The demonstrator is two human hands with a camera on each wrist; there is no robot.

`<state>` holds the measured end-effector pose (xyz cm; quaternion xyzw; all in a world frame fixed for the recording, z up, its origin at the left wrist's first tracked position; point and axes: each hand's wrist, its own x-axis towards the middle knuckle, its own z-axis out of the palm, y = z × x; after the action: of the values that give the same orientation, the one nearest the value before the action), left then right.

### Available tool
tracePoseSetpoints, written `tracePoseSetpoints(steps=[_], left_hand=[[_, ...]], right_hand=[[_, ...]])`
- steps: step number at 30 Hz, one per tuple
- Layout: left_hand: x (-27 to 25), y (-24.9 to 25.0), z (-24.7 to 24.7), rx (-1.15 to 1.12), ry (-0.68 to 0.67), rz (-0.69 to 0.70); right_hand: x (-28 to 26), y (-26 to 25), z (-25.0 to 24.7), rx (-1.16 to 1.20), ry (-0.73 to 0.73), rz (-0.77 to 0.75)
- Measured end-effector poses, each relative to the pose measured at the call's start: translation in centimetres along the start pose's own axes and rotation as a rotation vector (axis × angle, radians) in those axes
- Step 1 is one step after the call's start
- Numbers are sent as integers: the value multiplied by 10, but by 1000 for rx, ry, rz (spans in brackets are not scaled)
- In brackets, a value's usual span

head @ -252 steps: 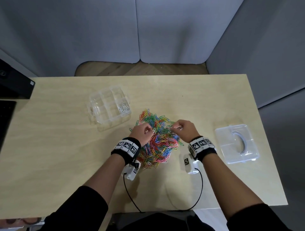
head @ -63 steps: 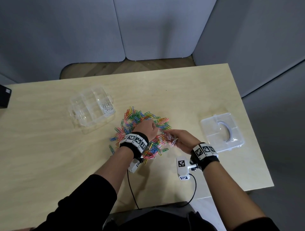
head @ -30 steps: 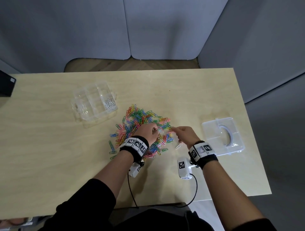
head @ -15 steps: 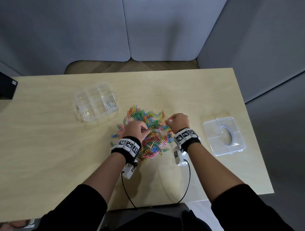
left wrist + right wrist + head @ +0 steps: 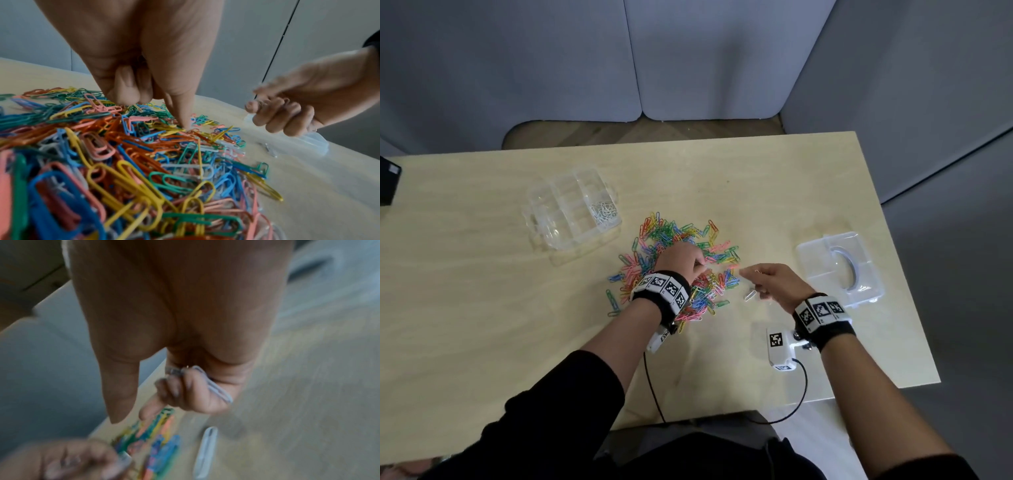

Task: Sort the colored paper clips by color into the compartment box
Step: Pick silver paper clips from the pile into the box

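A heap of colored paper clips point(image 5: 681, 246) lies mid-table. My left hand point(image 5: 700, 265) sits on the heap with its fingers curled and one fingertip point(image 5: 184, 125) pressed into the clips. The blurred right wrist view shows a pale clip point(image 5: 124, 457) at its fingertips. My right hand point(image 5: 748, 272) hovers just right of the heap, holding white clips point(image 5: 216, 386) in its curled fingers with thumb and forefinger extended. One white clip point(image 5: 750, 295) lies loose on the table below it. The clear compartment box point(image 5: 558, 222) stands at the far left, with white clips point(image 5: 604, 210) in one corner compartment.
The box's clear lid point(image 5: 839, 267) lies right of my right hand, near the table's right edge. A dark object point(image 5: 388, 185) sits at the far-left edge. Grey partition panels point(image 5: 705, 58) stand behind the table.
My right hand has drawn back from the heap's far right side to a spot just right of it. The left hand has stayed on the heap.
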<state>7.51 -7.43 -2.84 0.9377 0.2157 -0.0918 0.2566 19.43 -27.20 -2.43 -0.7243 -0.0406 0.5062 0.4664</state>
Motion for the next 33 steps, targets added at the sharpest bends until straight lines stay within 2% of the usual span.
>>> tracePoseSetpoints(steps=[2, 4, 7, 11, 12, 14, 16, 20, 22, 24, 26, 27, 28, 30, 31, 33], left_hand=[[-1, 0, 0, -67, 15, -26], [-3, 0, 2, -149, 17, -43], [-8, 1, 2, -263, -43, -100], [-17, 5, -2, -289, -136, -176], [-19, 4, -1, -348, -147, -172], [-25, 0, 3, -605, -167, -165], [-33, -3, 5, -868, -202, -196], [-46, 2, 5, -1016, -196, -311], [-48, 4, 5, -1077, -171, -401], [-53, 4, 3, -1143, -149, -482], [-58, 3, 3, -1267, -135, -530], [-61, 4, 1, -1333, -126, -545], [-64, 4, 0, -1401, -114, -566], [-68, 4, -2, -1489, -95, -608], [-70, 3, -1, -1486, -99, -621], [-73, 1, 0, -1412, -95, -650]], right_hand=[[-3, 7, -9, -407, 58, -92], [-3, 15, -16, -632, 106, -169], [-4, 30, -18, -680, 127, -285], [-5, 37, -12, -741, 117, -324], [-5, 39, -10, -767, 118, -327], [-6, 41, -6, -778, 107, -326], [-7, 42, -3, -645, 91, -315], [-14, 31, 16, 143, -19, -161], [-16, 20, 26, 434, -93, -48], [-18, 11, 35, 594, -173, 39], [-18, 8, 42, 641, -180, 108], [-15, 9, 45, 559, -134, 99], [-11, 11, 46, 377, -60, 55], [-1, 18, 48, -161, 98, -95], [3, 20, 50, -400, 158, -177], [6, 19, 56, -675, 206, -295]])
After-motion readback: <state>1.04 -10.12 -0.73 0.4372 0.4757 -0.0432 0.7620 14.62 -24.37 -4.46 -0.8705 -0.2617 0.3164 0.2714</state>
